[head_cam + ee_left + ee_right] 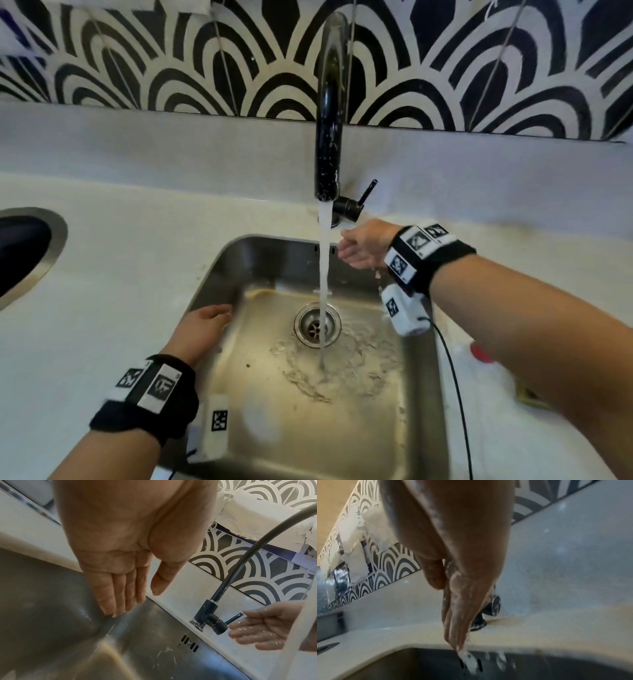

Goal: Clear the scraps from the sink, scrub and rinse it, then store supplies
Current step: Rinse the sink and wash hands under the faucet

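Observation:
A steel sink lies below me, and water runs from the black faucet onto its floor near the drain. My left hand is flat, its straight fingertips touching the sink's left wall. My right hand hovers wet and cupped over the back rim beside the stream, just under the faucet lever; it holds nothing. Water drips off its fingers. A small dark speck lies on the sink floor.
White counter surrounds the sink. A round steel-rimmed opening sits at the left. A white bottle with a red cap and a yellowish sponge lie right of the sink under my forearm. Patterned tiles back the counter.

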`<state>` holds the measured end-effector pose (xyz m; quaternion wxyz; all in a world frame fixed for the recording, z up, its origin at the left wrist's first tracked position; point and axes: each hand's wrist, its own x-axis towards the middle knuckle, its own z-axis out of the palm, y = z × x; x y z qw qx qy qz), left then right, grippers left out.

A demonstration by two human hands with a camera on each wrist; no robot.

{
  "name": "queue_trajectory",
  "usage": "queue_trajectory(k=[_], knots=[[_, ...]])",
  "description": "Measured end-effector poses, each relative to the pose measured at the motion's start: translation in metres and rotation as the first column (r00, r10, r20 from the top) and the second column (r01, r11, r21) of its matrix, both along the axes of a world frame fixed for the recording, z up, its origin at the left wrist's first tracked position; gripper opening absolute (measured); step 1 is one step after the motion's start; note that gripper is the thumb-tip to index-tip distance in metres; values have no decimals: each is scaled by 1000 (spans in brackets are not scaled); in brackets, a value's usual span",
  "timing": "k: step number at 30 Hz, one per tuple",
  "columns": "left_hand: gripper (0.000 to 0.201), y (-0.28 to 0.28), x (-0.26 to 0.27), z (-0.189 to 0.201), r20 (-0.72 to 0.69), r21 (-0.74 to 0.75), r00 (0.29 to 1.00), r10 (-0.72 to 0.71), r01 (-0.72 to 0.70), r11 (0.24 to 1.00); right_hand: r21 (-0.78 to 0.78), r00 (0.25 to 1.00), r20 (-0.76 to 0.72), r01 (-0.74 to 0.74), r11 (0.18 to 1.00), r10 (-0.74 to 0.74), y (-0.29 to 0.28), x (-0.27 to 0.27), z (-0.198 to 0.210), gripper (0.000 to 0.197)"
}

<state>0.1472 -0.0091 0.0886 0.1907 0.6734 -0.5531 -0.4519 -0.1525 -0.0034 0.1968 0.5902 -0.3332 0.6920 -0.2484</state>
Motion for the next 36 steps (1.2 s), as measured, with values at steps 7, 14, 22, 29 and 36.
queue_trajectory(k=[7, 14, 22, 29, 36], knots=[[21, 5, -31, 3, -339, 210, 932, 128, -58, 976, -11, 991, -87, -101, 995, 100, -19, 7, 11, 50], [30, 25, -88, -9, -542, 480, 813, 213, 91, 873, -22, 989, -145, 14, 1000, -17, 33, -29, -28, 31], [19, 33, -136, -29, -602, 615, 758, 251, 239, 752, 96, 879, -454, -116, 989, 147, 87, -40, -47, 37], [34, 13, -133, -2, -558, 548, 827, 69, 305, 779, 153, 899, -422, -57, 987, 117, 117, -31, -65, 33], [30, -76, -159, 49, -377, 274, 923, -80, 194, 942, 87, 942, -334, 4, 996, 25, 119, -14, -71, 21]])
